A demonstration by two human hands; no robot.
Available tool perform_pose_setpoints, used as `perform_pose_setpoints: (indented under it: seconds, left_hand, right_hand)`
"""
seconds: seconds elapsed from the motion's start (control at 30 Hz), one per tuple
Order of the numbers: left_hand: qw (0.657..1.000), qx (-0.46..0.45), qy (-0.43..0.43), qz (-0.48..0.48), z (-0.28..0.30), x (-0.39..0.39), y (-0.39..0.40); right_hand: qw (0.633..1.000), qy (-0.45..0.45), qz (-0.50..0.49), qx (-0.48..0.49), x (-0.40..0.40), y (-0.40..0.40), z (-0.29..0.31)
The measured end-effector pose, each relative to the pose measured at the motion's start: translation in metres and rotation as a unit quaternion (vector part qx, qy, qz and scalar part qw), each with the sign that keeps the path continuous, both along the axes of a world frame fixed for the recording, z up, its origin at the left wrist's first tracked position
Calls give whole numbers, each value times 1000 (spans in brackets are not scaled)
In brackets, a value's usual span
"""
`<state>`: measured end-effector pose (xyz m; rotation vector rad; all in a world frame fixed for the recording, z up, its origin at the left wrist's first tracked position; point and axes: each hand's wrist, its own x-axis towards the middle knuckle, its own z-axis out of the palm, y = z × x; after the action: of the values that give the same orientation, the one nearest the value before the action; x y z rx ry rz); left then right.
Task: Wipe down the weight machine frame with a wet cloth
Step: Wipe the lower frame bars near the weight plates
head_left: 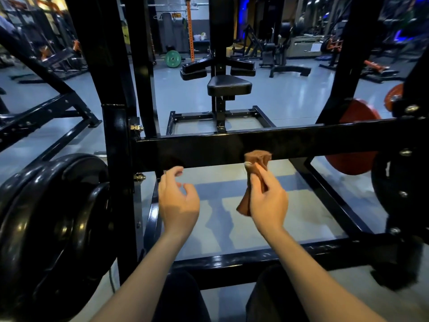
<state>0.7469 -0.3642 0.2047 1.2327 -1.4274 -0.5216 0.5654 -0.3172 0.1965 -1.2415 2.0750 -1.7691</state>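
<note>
Right hand (269, 201) fingers pinching brown cloth (256, 163) against black crossbar (209, 149), left hand (178, 201) fingers loosely curled, empty

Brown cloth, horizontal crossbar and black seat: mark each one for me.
brown cloth (259, 161): head view, on the bunched upper end above the right hand.
horizontal crossbar (301, 145): head view, on its front face, right of the cloth.
black seat (228, 84): head view, on the top of the pad.
</note>
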Motion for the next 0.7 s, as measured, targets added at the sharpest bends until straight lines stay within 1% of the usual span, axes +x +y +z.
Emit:
perform_pose_setpoints:
  seconds: [0.03, 0.07, 0.1, 0.13, 0.17, 0.2, 0.23, 0.3, 0.37, 0.4, 0.43, 0.5, 0.57, 0.6, 0.63, 0.7]
  left_hand:
    - [998, 35, 34, -40, -1, -1, 4]
    - [991, 87, 59, -84, 0, -3, 9]
    - [979, 142, 67, -127, 4, -6, 13]
    - [966, 187, 60, -168, 8, -8, 18]
    - [953, 218, 45, -206, 13, -11, 23]
    - [943, 231, 24, -238, 16, -13, 30]
    - [937, 230, 6, -264, 17, -14, 36]
    - [924, 221, 7, -313, 18, -16, 48]
    - [905, 219, -6, -366, 15, -18, 57]
    - [905, 208, -38, -369, 12, -20, 59]
    - [913, 192, -71, -351, 10, -20, 58]
    - [935, 164, -83, -303, 7, -17, 53]
    - [949, 143, -58, -274, 9, -12, 45]
    - [952, 147, -32, -268, 11, -9, 42]
    - [952, 162, 1, -260, 14, -6, 40]
    - [947, 204, 69, -237, 22, -1, 35]
  right_hand:
    - [995, -92, 23, -3, 3, 6, -2]
    - [977, -206, 52, -5, 3, 10, -2]
    - [941, -327, 90, -4, 3, 16, 2]
    - [891, -435, 130, 4, 2, 21, 4]
    - [836, -523, 164, 19, -1, 25, 7]
    - [793, -578, 186, 41, -4, 28, 6]
    - [766, -609, 198, 53, -5, 31, 5]
    - [747, -629, 209, 50, -3, 31, -1]
    - [742, -636, 206, 50, 2, 31, 1]
    - [742, -632, 215, 61, 6, 31, 1]
    - [746, -624, 220, 78, 9, 28, -1]
    - [744, -619, 227, 110, 17, 24, 2]
    - [729, -630, 234, 127, 21, 20, 3]
    - [731, -622, 243, 142, 21, 21, 7]
    - [741, -603, 243, 166, 20, 23, 9]
    - [783, -504, 258, 258, 15, 29, 13]
